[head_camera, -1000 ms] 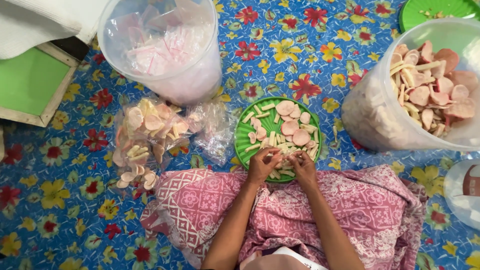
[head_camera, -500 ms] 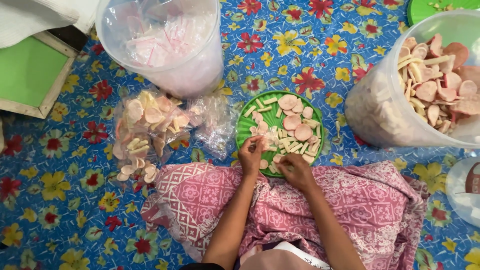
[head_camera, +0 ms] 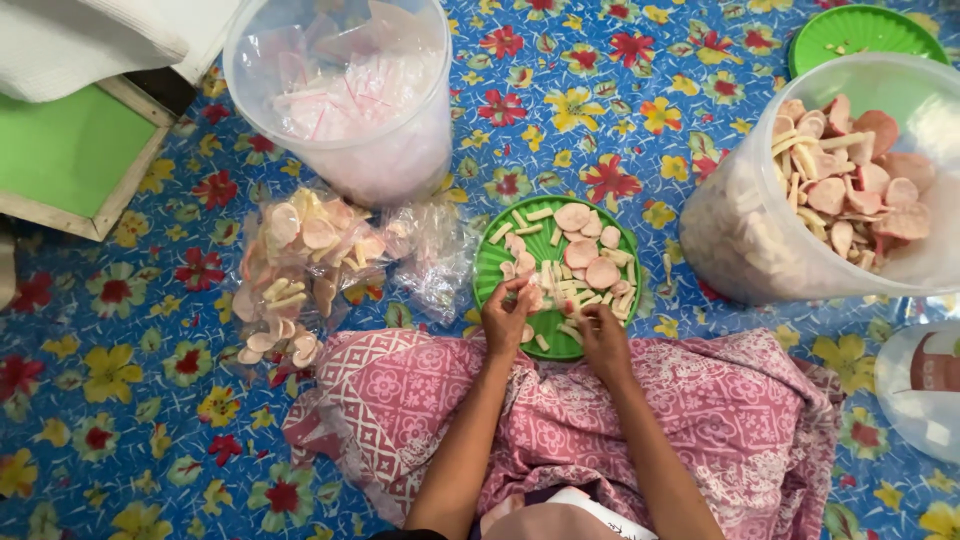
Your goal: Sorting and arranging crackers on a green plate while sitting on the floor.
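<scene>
A green plate [head_camera: 492, 262] lies on the flowered floor mat just ahead of my knees, holding pink round crackers [head_camera: 580, 252] and pale stick crackers [head_camera: 566, 288]. My left hand [head_camera: 508, 318] rests on the plate's near left edge, fingers closed on a few pink pieces. My right hand [head_camera: 603, 336] is at the plate's near edge, fingers pinched over the stick crackers. My lap is covered by a pink patterned cloth [head_camera: 720, 410].
Filled clear bags of crackers [head_camera: 300, 265] lie left of the plate. A clear tub of empty plastic bags [head_camera: 345, 95] stands behind them. A large clear tub of crackers [head_camera: 830, 180] stands at right, a second green plate [head_camera: 860, 28] behind it. A green board [head_camera: 65, 150] lies far left.
Both hands stayed at the plate's near edge, shifting slightly; the left hand moved a little leftward and gathered pieces. The camera view drifted slightly.
</scene>
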